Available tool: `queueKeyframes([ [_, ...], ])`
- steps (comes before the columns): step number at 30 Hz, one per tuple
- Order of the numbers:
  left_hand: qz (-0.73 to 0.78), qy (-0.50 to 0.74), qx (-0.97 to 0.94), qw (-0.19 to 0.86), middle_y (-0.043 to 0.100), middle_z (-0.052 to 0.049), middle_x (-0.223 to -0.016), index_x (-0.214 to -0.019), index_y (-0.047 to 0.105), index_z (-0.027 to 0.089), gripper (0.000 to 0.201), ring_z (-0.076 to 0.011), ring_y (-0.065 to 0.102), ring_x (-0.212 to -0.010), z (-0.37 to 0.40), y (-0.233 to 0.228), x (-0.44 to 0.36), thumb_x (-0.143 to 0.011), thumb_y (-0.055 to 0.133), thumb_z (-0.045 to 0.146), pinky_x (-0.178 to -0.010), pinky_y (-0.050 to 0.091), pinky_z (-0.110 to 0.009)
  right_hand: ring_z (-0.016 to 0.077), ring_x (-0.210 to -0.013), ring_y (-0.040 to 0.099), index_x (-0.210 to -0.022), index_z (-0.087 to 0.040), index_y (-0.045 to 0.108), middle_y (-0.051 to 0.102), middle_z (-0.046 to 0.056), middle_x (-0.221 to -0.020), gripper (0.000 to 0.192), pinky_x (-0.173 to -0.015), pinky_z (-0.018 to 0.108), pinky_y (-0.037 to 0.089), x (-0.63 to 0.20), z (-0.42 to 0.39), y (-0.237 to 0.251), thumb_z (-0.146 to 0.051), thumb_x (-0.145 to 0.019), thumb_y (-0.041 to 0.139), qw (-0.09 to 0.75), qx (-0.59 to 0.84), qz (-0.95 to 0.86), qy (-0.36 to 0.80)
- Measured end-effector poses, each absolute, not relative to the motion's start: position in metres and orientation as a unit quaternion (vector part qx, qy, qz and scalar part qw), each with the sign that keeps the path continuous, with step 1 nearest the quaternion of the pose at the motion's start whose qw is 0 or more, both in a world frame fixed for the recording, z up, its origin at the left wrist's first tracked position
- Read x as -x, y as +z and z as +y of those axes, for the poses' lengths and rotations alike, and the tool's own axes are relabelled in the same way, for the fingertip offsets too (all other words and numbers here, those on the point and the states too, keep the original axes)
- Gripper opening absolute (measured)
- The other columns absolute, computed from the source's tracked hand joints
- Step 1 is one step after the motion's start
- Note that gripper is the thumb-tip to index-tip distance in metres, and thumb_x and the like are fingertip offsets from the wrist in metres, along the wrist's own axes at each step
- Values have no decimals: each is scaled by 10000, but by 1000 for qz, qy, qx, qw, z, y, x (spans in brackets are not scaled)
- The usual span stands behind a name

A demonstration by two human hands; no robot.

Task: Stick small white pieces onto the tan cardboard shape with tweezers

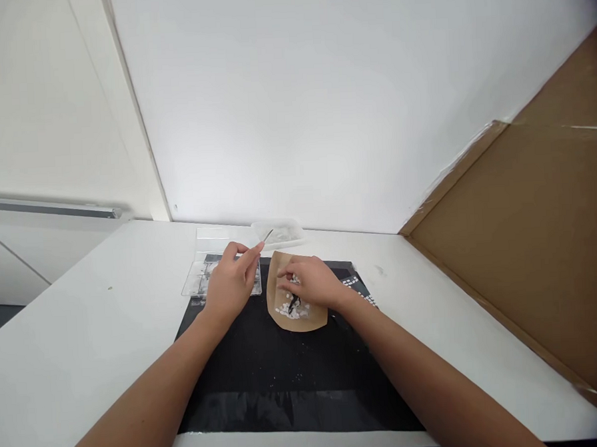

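My left hand pinches a thin, silvery, pointed stick-like tool between thumb and fingertips, its tip aimed up and to the right. A brown card with rounded edges lies on the black mat, bearing small white pieces and a black shape. Over the upper right part of this card, my right hand is curled with thumb and fingers drawn together. Whatever is between those fingertips, if anything, is too small to make out. The hand covers part of the card's design.
Behind my left hand stands a clear compartment box with its lid raised. A shallow translucent tray is against the wall. A sheet of white squares lies right of the card on the black mat. Cardboard borders the right side.
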State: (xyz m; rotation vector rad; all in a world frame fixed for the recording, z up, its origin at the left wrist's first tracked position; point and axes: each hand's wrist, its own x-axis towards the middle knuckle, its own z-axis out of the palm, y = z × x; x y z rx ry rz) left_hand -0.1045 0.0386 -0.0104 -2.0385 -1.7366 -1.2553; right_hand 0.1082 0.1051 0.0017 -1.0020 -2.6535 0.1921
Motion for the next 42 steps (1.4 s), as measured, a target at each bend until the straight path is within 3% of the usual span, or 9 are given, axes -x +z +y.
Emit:
queueKeyframes([
  [8,-577,-409,701,92,625,-56,-1041,-1327,646,312,346,-87,469,-591,36,-10,102,-1036,459,297,-578,376,-228,215,-894,668,-842,-243,784,737,41,-933,34,-812,320,473,-103,109,-3,-273,-828,780,140,351,-923,76],
  [14,-567,-412,708,85,628,-57,-1044,-1335,645,303,352,-83,488,-599,36,-11,101,-1034,464,279,-568,375,-219,181,-801,657,-791,-211,729,718,23,-864,65,-743,296,469,-107,105,-4,-236,-798,789,186,379,-892,164],
  [18,-537,-454,710,36,637,-51,-1022,-1324,655,296,341,-108,564,-695,35,-8,99,-1028,489,272,-648,448,-244,179,-778,634,-799,-213,683,703,16,-833,107,-722,310,480,-120,96,-2,-288,-862,727,257,369,-855,257],
  [21,-505,-500,702,-40,652,-53,-1001,-1284,685,278,315,-146,618,-804,31,-5,91,-1019,517,308,-705,499,-271,183,-771,640,-858,-214,629,682,20,-825,196,-724,324,512,-131,88,1,-396,-898,691,360,368,-776,364],
  [27,-485,-515,680,-192,664,-51,-1025,-1227,720,286,300,-156,650,-809,20,-1,72,-1009,534,376,-646,533,-265,162,-687,595,-883,-218,620,624,11,-755,309,-664,319,534,-135,76,11,-485,-830,767,491,356,-652,455],
  [33,-488,-505,680,-213,654,-41,-1004,-1199,730,295,278,-141,636,-767,18,-2,69,-998,560,382,-617,513,-255,163,-669,600,-918,-214,706,643,7,-708,286,-657,331,535,-130,71,14,-471,-818,786,501,341,-622,496],
  [42,-496,-497,678,-215,654,-41,-1020,-1190,736,294,279,-136,622,-752,18,-2,69,-992,568,395,-623,516,-262,133,-643,574,-804,-212,613,681,22,-778,350,-617,284,493,-128,69,7,-542,-887,696,496,353,-618,498],
])
